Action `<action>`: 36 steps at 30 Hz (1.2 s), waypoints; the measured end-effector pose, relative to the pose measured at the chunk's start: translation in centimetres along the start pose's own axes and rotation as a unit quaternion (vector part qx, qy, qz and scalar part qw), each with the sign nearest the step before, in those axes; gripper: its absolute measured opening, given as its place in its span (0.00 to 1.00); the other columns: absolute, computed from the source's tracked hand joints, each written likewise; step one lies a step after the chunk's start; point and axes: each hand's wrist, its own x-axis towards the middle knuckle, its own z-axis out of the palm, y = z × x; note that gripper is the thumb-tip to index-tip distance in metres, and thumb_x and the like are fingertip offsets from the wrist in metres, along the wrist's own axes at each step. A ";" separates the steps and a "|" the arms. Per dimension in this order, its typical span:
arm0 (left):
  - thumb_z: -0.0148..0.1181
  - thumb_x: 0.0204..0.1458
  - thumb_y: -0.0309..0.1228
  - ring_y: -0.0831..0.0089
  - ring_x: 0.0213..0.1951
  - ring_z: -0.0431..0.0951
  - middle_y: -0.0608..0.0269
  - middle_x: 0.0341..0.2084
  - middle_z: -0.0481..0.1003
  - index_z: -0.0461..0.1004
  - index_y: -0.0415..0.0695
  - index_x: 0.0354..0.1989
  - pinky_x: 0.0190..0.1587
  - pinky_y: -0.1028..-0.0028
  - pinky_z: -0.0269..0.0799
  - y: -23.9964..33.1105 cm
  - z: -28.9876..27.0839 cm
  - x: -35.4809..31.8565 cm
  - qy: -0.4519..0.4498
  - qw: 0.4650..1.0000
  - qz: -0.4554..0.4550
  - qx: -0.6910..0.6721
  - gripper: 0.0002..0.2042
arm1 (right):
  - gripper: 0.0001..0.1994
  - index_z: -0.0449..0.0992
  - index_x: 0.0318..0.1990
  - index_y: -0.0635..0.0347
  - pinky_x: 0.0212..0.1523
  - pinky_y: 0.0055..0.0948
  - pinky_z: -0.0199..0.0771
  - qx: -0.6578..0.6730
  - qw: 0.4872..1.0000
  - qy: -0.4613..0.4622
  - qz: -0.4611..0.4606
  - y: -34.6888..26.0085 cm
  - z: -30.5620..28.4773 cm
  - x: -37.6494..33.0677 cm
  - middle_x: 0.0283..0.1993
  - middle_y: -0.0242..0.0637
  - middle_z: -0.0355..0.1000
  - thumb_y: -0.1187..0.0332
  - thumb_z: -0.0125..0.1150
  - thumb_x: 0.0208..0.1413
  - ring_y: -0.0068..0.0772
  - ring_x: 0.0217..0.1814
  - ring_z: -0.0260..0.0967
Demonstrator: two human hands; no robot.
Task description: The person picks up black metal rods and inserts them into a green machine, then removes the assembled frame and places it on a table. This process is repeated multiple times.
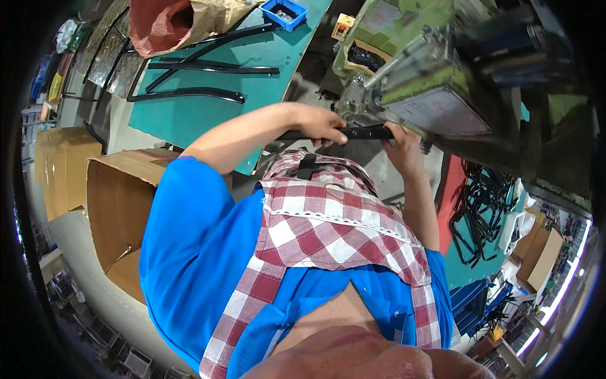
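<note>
- The left hand (322,125) had its fingers curled tight around a black bar (366,132).
- The right hand (402,146) gripped the same bar near its right end.
- The bar was in front of the checked apron (334,218), close to a big green machine (435,104).
- On the left, more black bars (214,67) lay on a green table (170,120).
- On the right was a pile of bent black rods (478,211).
</note>
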 end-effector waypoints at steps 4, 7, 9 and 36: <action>0.50 0.62 0.38 0.78 0.25 0.72 0.66 0.26 0.72 0.68 0.39 0.42 0.31 0.73 0.69 -1.3 3.8 -0.2 -0.060 0.997 0.038 -0.025 0.13 | 0.17 0.74 0.38 0.48 0.57 0.42 0.56 -0.119 0.991 0.051 -0.034 -2.9 -1.4 -3.6 0.38 0.27 0.70 0.72 0.63 0.35 0.31 0.45 0.68; 0.50 0.61 0.40 0.78 0.25 0.71 0.67 0.24 0.71 0.70 0.39 0.41 0.30 0.74 0.68 -2.6 5.8 -0.7 -0.080 0.991 0.054 -0.095 0.15 | 0.15 0.74 0.37 0.49 0.59 0.40 0.55 -0.118 0.986 0.091 -0.071 -3.4 -1.6 -5.4 0.37 0.26 0.70 0.72 0.62 0.36 0.29 0.49 0.69; 0.50 0.61 0.42 0.79 0.25 0.69 0.68 0.23 0.70 0.71 0.40 0.41 0.29 0.75 0.66 -3.3 6.3 -0.9 -0.095 0.988 0.047 -0.116 0.15 | 0.15 0.75 0.37 0.49 0.59 0.40 0.55 -0.120 0.984 0.108 -0.071 -3.8 -1.7 -5.7 0.37 0.25 0.70 0.72 0.63 0.37 0.28 0.49 0.69; 0.53 0.59 0.43 0.52 0.30 0.77 0.48 0.24 0.74 0.67 0.39 0.38 0.33 0.61 0.69 -3.4 14.8 2.3 0.047 0.988 0.130 0.063 0.16 | 0.05 0.76 0.32 0.46 0.64 0.37 0.51 -0.218 0.953 0.199 -0.066 -3.1 -2.2 -11.7 0.36 0.23 0.72 0.69 0.63 0.47 0.24 0.47 0.72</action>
